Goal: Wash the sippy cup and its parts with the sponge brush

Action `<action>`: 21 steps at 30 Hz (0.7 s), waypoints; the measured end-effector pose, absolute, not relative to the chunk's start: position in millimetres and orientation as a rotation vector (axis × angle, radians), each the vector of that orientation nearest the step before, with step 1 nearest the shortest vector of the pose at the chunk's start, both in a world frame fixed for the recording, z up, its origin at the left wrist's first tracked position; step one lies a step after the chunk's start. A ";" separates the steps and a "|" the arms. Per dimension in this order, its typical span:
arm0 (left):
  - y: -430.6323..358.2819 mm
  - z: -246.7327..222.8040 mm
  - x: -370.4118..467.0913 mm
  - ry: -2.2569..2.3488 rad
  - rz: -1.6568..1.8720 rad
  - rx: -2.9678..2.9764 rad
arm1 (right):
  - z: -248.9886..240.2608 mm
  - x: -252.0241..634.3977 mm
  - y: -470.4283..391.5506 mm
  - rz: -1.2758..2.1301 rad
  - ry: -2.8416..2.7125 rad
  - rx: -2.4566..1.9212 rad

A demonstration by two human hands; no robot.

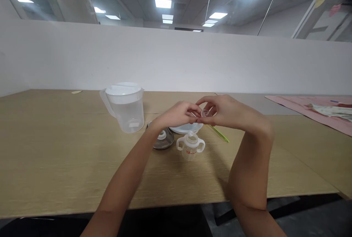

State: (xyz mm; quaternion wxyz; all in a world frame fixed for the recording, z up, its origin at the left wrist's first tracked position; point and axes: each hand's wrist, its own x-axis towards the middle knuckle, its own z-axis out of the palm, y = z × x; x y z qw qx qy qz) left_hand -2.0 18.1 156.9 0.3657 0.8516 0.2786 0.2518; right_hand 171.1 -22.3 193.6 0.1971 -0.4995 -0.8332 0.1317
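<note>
My right hand [224,111] is closed on a small clear cup-like piece [205,113], held between thumb and fingers. The fingertips of my left hand [183,114] are pressed together beside it, close to the right thumb; what they grip, if anything, is too small to make out. Below the hands stands a clear baby bottle [190,149] with two white handles and red print, upright and with no cap on its neck. Behind it lies a whitish shallow dish [184,129], partly covered by my hands. A dark round lid [164,142] with a pale knob lies left of the bottle, partly behind my left wrist.
A clear pitcher [129,114] with a white lid stands left of the hands. Green sticks [220,133] lie under my right hand. At the far right is a pink mat [302,106] with a patterned cloth [331,111] on it. A white wall [176,61] borders the table.
</note>
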 end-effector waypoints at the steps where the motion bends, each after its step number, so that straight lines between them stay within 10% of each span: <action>1: 18.4 156.5 -2.2 0.710 0.619 2.191 | 192.8 173.1 -22.1 0.402 -2.333 -1.413; 21: -102.0 217.3 -53.8 0.151 1.711 2.312 | 125.1 162.0 -14.6 0.352 -2.479 -1.451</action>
